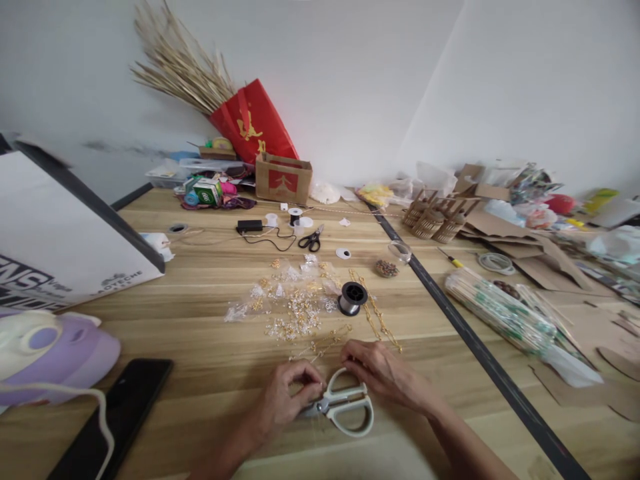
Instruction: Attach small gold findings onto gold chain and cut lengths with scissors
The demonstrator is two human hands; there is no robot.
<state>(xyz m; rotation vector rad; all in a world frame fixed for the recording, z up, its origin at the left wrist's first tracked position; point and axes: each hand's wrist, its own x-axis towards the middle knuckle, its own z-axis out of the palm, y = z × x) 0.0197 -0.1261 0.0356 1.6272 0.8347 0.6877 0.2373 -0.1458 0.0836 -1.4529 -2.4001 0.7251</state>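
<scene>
My left hand [293, 395] is closed in a pinch at the near edge of the work area, beside the blades of white-handled scissors [350, 404]. Just right of them, my right hand [383, 373] also has its fingertips pressed together, close to the upper handle loop. Whatever lies between either set of fingers is too small to make out. Beyond the hands, a gold beaded chain [327, 339] rests on the wood, with a longer gold chain [376, 313] to its right. A black spool of clear line [353, 298] stands by a heap of small clear and gold beads [300, 313].
A black phone [117, 417] and a purple-white device [55, 357] with a cable lie at left, below a white box [65, 233]. Black scissors [312, 239] sit farther back. Right of a dark strip [465, 333] are bagged sticks [500, 310] and cardboard [530, 243].
</scene>
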